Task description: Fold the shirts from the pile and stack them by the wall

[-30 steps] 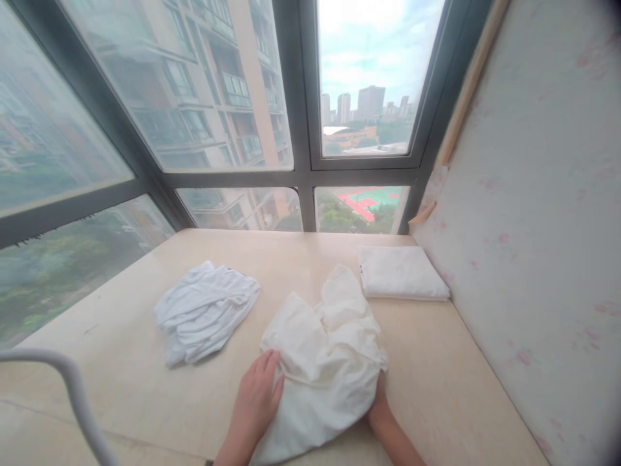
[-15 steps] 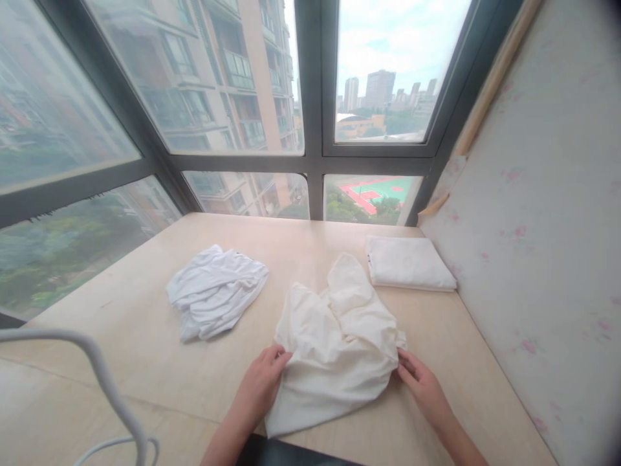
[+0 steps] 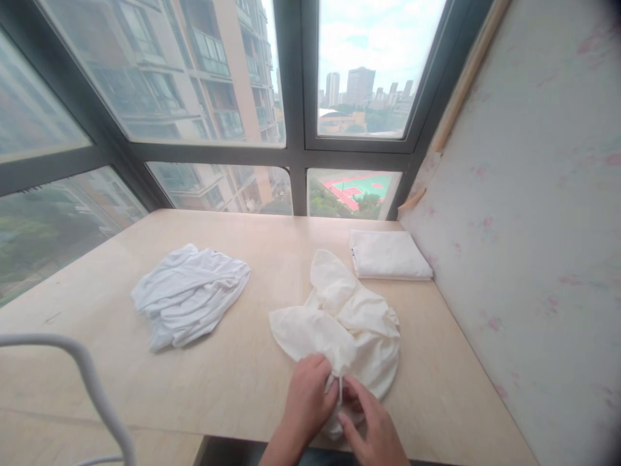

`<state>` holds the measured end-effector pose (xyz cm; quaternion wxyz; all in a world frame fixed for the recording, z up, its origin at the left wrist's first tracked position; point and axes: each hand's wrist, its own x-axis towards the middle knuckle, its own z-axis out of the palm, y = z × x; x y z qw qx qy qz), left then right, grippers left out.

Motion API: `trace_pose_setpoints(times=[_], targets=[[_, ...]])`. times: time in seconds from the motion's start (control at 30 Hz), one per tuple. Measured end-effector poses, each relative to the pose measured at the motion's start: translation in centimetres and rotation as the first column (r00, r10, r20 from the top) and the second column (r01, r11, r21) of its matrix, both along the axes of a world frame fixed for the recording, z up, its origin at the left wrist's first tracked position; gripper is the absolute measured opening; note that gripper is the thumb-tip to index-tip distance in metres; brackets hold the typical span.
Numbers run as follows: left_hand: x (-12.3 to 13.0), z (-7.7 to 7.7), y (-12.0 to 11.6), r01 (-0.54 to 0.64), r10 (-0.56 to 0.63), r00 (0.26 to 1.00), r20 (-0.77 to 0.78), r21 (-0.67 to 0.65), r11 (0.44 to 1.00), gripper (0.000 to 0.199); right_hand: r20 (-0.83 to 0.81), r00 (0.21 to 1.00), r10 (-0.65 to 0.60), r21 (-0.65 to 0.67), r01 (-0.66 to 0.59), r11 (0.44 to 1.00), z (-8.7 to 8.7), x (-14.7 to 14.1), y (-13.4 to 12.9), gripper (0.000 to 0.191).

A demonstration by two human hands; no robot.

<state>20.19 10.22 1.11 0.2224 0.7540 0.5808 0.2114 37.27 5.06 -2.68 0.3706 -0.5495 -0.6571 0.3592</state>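
Note:
A cream cloth lies crumpled on the wooden surface, with one rounded flap pointing toward the window and another to the left. At its near edge, my left hand has its fingers closed on a gathered part of the fabric. My right hand is right beside it, fingers bent around the same near part, pinching the cloth. A narrow fold stands up between the two hands. Some of the fabric beneath them is hidden.
A rumpled white cloth lies to the left. A neatly folded white cloth sits at the back right, near the flowered wall. A thick grey-white tube curves at the lower left. Windows border the wooden surface.
Both hands have come together at the cloth's near edge, having held opposite sides before. The cream cloth's near part is now gathered, and its left flap spreads outward. The view has shifted slightly right.

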Motion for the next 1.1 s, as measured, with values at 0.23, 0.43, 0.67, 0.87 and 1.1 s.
trace_pose_setpoints(times=[0.23,0.43,0.67,0.87,1.1], targets=[[0.4,1.1,-0.5,0.156,0.043,0.849,0.526,-0.328,0.932,0.035,-0.087,0.991,-0.101,-0.156,0.086,0.984,1.4,0.2,1.4,0.038],[-0.8,1.4,-0.3,0.14,0.074,0.826,0.559,-0.331,0.933,0.034,-0.386,0.89,-0.244,-0.353,0.101,0.93,4.1,2.2,2.7,0.032],[-2.1,3.6,0.4,0.27,-0.072,0.888,0.453,-0.389,0.881,0.018,-0.48,0.82,-0.312,-0.562,-0.013,0.827,6.2,4.3,4.5,0.04],[-4.0,3.6,1.0,0.141,-0.033,0.948,0.315,-0.326,0.935,0.02,-0.235,0.966,-0.111,-0.383,0.013,0.924,5.3,6.0,5.5,0.039],[-2.8,1.9,0.3,0.089,0.069,0.901,0.427,-0.341,0.936,0.023,0.135,0.989,-0.06,-0.128,0.077,0.989,3.9,5.0,3.7,0.035]])
